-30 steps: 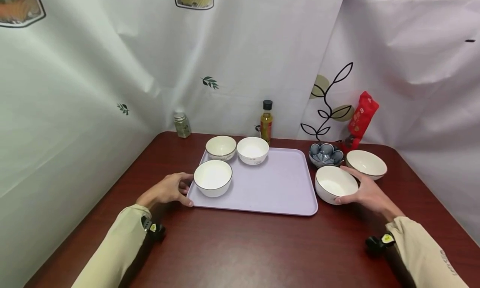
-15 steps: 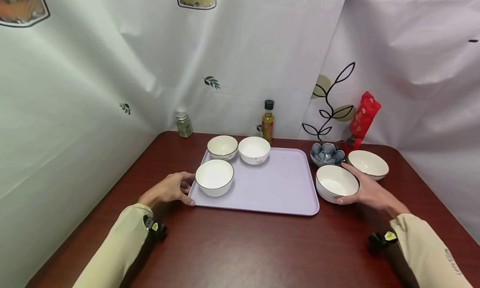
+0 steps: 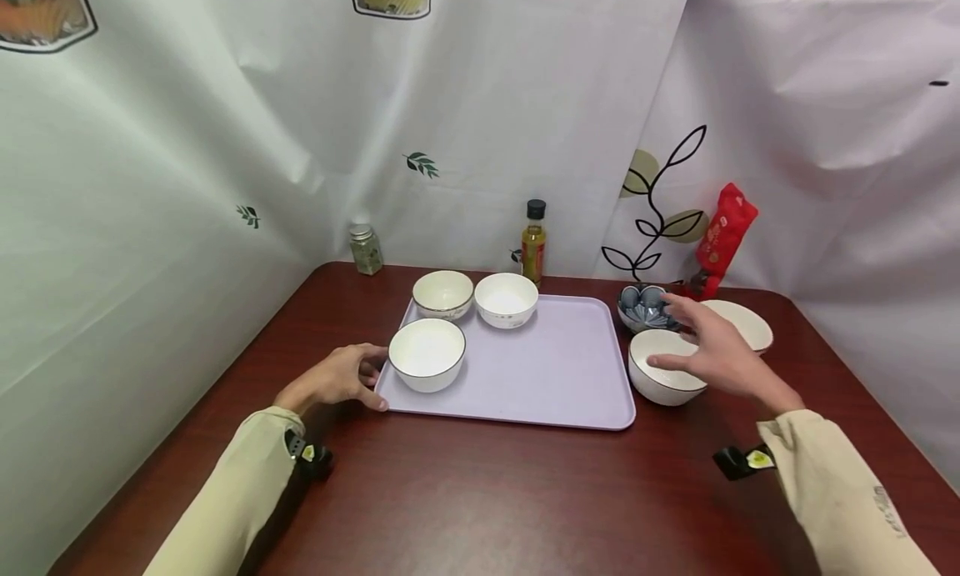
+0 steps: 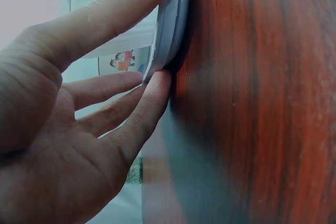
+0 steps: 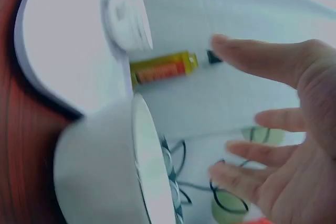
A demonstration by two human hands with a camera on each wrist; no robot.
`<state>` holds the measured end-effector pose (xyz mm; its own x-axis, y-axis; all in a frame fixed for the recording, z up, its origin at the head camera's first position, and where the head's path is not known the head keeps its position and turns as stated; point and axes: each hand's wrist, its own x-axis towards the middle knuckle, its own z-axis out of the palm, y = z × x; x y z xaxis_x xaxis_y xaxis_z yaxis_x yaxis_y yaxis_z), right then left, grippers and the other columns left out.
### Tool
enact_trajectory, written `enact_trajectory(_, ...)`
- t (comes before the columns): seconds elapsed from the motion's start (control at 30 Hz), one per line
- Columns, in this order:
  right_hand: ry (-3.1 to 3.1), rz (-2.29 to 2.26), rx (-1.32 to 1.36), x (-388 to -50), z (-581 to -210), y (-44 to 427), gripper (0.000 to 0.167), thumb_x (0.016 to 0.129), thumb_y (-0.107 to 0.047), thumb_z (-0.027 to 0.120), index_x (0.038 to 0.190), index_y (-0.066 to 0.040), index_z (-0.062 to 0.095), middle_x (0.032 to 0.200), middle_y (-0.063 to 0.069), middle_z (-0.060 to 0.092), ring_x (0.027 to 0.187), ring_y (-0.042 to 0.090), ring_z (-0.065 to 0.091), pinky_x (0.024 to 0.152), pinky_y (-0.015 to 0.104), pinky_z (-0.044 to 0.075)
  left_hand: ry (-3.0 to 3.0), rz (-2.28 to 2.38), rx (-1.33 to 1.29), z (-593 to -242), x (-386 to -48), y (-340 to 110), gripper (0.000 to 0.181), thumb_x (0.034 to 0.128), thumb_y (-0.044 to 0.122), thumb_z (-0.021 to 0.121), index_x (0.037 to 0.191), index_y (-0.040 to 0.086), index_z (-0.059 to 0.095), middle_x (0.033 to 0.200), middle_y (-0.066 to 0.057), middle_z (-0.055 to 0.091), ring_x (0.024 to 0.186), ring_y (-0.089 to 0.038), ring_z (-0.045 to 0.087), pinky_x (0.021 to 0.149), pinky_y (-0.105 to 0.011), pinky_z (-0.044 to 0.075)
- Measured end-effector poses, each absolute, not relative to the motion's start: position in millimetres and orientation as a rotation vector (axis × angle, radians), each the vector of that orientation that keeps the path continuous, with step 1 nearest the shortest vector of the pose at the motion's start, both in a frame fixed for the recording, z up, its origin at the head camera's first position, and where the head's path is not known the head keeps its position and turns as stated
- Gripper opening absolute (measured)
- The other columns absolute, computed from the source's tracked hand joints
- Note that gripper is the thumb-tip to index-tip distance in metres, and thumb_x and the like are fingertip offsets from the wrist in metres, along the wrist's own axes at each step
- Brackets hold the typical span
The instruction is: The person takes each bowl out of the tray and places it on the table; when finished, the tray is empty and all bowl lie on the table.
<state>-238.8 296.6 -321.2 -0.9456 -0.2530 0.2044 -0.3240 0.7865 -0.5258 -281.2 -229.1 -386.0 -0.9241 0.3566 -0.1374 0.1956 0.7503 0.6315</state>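
Observation:
My left hand [image 3: 343,378] rests at the near left corner of a pale lilac tray [image 3: 555,368]. In the left wrist view the thumb and fairly straight fingertips touch the tray's rim [image 4: 170,22]. A white dark-rimmed bowl [image 3: 427,355] stands on the tray beside this hand. My right hand [image 3: 716,347] hovers above another white dark-rimmed bowl [image 3: 660,384], right of the tray. Its fingers are spread and hold nothing; the right wrist view shows them apart from the bowl [image 5: 100,166]. A blue patterned bowl [image 3: 641,311] and a white bowl [image 3: 750,322], partly hidden, stand behind.
Two more white bowls, a left one [image 3: 442,295] and a right one [image 3: 506,299], stand at the tray's back left. An oil bottle [image 3: 533,247], a spice jar [image 3: 365,249] and a red packet [image 3: 726,238] line the back edge, before a hanging cloth [image 3: 480,126].
My right hand has let go of the bowl right of the tray and lifted above it, fingers apart. The left hand stays at the tray's corner.

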Motion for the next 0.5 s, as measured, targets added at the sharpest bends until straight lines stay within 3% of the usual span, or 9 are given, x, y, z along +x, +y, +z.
enact_trajectory(0.23,-2.775,1.059,0.488,-252.7,-321.8,259.4,0.089,0.085,-0.027,0.082,0.155,-0.007,0.032,0.149,0.027,0.046,0.135,0.048,0.048,0.102,0.059,0.049,2.7,0.942,0.429,-386.3,-281.2,-229.9,0.097,0.0633,0.016,0.095,0.143,-0.009,0.045,0.127,-0.027,0.063,0.102,-0.027,0.069,0.088,-0.039,0.059)
enact_trajectory(0.5,-2.71,1.258,0.466,-272.0,-329.4,230.8,0.089,0.083,-0.019,0.082,0.155,-0.007,0.032,0.15,0.025,0.047,0.136,0.045,0.051,0.107,0.054,0.048,2.703,0.953,0.442,-387.1,-280.9,-229.2,0.095,0.0625,0.015,0.095,0.142,-0.008,0.048,0.129,-0.027,0.062,0.102,-0.027,0.069,0.087,-0.038,0.059)
